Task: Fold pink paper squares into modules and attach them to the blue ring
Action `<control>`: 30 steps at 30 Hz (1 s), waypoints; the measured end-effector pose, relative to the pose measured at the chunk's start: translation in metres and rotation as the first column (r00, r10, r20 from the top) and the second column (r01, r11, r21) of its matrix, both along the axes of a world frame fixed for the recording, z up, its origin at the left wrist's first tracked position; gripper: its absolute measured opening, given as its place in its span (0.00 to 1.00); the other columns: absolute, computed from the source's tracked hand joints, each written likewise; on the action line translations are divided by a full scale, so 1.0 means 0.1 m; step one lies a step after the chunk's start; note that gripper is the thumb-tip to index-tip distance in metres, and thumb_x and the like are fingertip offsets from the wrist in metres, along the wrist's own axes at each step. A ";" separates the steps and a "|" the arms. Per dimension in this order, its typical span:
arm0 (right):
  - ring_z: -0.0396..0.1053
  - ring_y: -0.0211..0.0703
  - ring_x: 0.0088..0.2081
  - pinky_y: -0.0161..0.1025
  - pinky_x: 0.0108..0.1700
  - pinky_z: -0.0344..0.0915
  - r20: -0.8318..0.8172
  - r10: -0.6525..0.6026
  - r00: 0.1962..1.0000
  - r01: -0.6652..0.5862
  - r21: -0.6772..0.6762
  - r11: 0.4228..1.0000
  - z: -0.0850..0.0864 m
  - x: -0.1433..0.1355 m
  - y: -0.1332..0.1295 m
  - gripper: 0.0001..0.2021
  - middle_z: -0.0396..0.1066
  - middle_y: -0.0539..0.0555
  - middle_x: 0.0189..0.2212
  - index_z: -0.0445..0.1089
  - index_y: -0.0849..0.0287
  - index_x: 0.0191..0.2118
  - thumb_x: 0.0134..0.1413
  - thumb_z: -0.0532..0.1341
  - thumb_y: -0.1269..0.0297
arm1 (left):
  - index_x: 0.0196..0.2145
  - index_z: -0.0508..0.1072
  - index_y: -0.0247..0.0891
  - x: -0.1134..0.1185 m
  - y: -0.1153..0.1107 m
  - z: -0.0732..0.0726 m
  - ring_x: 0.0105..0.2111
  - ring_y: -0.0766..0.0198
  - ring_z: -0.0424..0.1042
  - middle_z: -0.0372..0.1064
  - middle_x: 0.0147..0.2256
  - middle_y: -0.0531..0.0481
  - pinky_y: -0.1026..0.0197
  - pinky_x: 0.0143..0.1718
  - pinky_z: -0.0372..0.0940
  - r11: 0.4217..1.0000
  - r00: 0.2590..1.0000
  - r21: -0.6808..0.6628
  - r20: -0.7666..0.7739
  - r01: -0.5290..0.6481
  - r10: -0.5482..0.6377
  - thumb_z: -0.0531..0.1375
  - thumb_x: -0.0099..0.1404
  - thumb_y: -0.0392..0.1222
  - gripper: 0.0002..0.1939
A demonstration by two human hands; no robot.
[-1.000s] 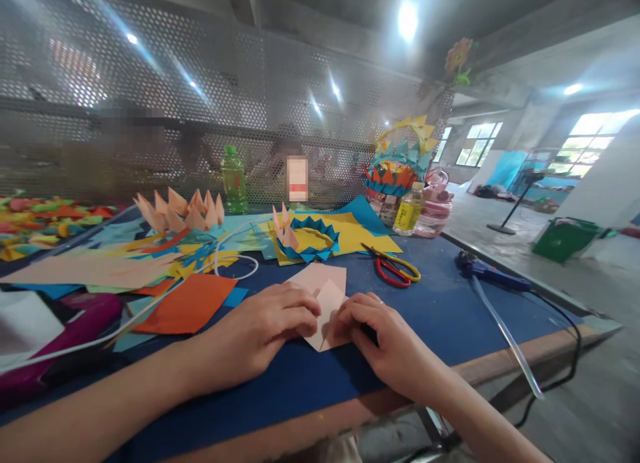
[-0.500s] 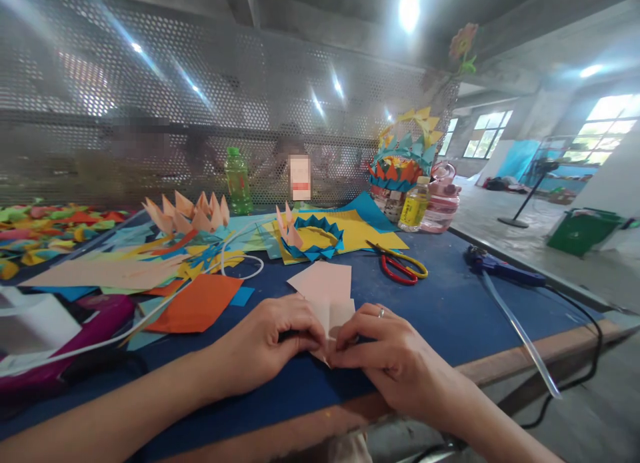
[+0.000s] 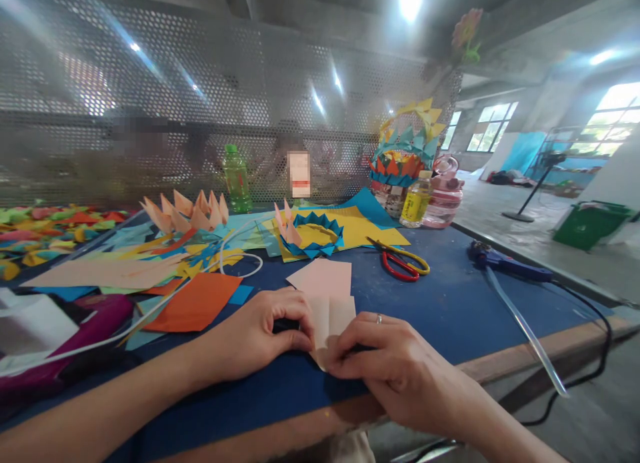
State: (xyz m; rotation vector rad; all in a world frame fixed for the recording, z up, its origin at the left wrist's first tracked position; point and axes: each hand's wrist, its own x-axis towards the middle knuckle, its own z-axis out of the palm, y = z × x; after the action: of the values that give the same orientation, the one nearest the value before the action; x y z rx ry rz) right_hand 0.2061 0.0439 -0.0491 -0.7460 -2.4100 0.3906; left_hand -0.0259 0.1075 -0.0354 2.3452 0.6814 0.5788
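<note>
A small pale pink paper point(image 3: 336, 312) with a crease down its middle lies between my hands near the table's front edge. My left hand point(image 3: 270, 329) pinches its left side between thumb and fingers. My right hand point(image 3: 390, 356), with a ring on one finger, has its fingers closed on the lower right corner, which they partly hide. Right behind is another pink sheet point(image 3: 324, 276), flat on the table. Farther back a blue folded-paper ring point(image 3: 316, 248) with pink points at its left stands on yellow paper point(image 3: 360, 221).
Red and yellow scissors point(image 3: 403, 261) and a blue glue gun point(image 3: 510, 263) with a clear stick lie right. Orange paper point(image 3: 200, 303), a white cable point(image 3: 165, 301) and pink paper points point(image 3: 187, 213) are left. Bottles, one green point(image 3: 236, 183), one yellow point(image 3: 416, 199), stand behind.
My left fingers have moved slightly left and up, away from the paper's bottom tip. My right hand has stayed at the lower corner. The view has shifted slightly.
</note>
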 end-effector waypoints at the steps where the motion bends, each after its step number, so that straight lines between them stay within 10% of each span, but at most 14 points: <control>1: 0.72 0.40 0.43 0.38 0.46 0.68 -0.018 -0.002 1.000 0.002 -0.014 1.000 -0.01 0.00 0.00 0.21 0.76 0.51 0.41 0.76 0.54 0.42 0.55 0.51 0.83 | 0.29 0.75 0.38 0.00 0.00 0.00 0.36 0.66 0.71 0.73 0.31 0.54 0.65 0.40 0.63 1.000 1.000 -0.016 0.005 -0.001 0.001 0.62 0.64 0.35 0.05; 22: 0.72 0.40 0.44 0.38 0.47 0.69 -0.022 0.010 1.000 -0.009 0.018 1.000 -0.01 0.00 -0.02 0.18 0.76 0.53 0.41 0.76 0.58 0.39 0.55 0.52 0.83 | 0.31 0.71 0.38 0.22 -0.14 -0.04 0.34 0.64 0.68 0.70 0.30 0.54 0.62 0.37 0.60 0.980 0.983 0.117 -0.067 -0.161 0.170 0.61 0.63 0.35 0.03; 30: 0.72 0.39 0.41 0.36 0.44 0.68 -0.058 0.019 0.998 -0.015 0.075 0.997 -0.06 0.00 0.01 0.16 0.76 0.53 0.37 0.75 0.60 0.37 0.55 0.53 0.82 | 0.36 0.70 0.40 0.15 -0.22 -0.14 0.44 0.61 0.66 0.69 0.42 0.50 0.56 0.47 0.58 0.871 0.995 0.491 -0.090 -0.002 0.053 0.53 0.69 0.31 0.09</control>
State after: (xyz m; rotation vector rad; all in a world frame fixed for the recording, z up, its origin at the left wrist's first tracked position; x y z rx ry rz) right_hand 0.2057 0.0446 -0.0550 -0.6724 -2.3639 0.3233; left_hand -0.0109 0.0856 -0.0490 2.8596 0.6720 0.7177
